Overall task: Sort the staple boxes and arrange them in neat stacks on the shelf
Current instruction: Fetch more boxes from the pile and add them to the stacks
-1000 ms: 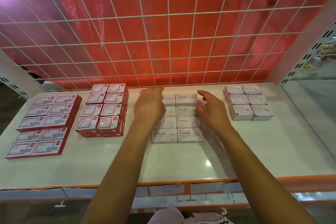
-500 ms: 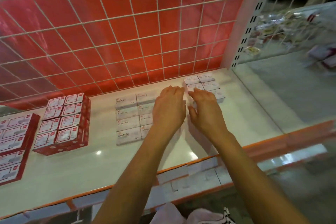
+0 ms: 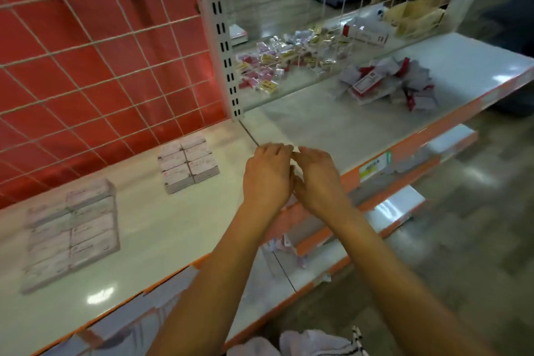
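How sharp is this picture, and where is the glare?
Head view: motion blur throughout, worst on the near stack of white staple boxes, print unreadable. Head view: the loose pile of boxes at right is smeared too. Head view: bright glare spot on the shelf near its front edge.

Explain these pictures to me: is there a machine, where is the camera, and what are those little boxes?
No machine: a person works with two bare hands. Every picture comes from one wide camera worn on the head, looking forward and down. The left hand and right hand are close together above the right end of the white shelf. On it stand a near block of white staple boxes and a far block, both neat. On the neighbouring shelf to the right lies a loose pile of boxes, not yet sorted. Blur hides whether either hand holds anything.
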Motion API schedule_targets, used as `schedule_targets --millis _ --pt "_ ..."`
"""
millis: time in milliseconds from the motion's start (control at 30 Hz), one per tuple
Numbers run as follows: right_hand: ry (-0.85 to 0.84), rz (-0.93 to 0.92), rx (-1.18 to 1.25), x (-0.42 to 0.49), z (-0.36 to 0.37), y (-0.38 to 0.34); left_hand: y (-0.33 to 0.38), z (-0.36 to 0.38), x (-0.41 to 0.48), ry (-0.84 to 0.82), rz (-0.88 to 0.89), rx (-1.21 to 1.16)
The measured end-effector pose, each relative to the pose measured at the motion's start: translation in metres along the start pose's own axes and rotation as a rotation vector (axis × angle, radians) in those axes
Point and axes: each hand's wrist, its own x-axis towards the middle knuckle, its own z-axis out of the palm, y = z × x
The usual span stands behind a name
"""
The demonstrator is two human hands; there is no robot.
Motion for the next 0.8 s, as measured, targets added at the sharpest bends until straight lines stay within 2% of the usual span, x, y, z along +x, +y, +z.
schedule_targets --millis 167,300,400,567,800 --pt "0.044 0.087 0.03 -0.007 -0.032 0.055 0.062 0.02 0.026 -0.079 0.073 0.013" --pt "0.069 0.139 0.031 -0.005 -0.049 0.092 0.094 0.04 0.045 -0.054 0.142 -0.012" --pt "0.082 0.178 0.048 -0.001 -0.06 0.115 0.113 0.053 0.065 -0.163 0.131 0.032" --pt "0.086 0.207 0.008 0.023 -0.071 0.16 0.135 0.079 0.11 -0.197 0.104 0.036" --pt "0.127 0.259 -0.034 0.079 -0.091 0.233 0.148 0.108 0.195 -0.146 -0.021 0.042"
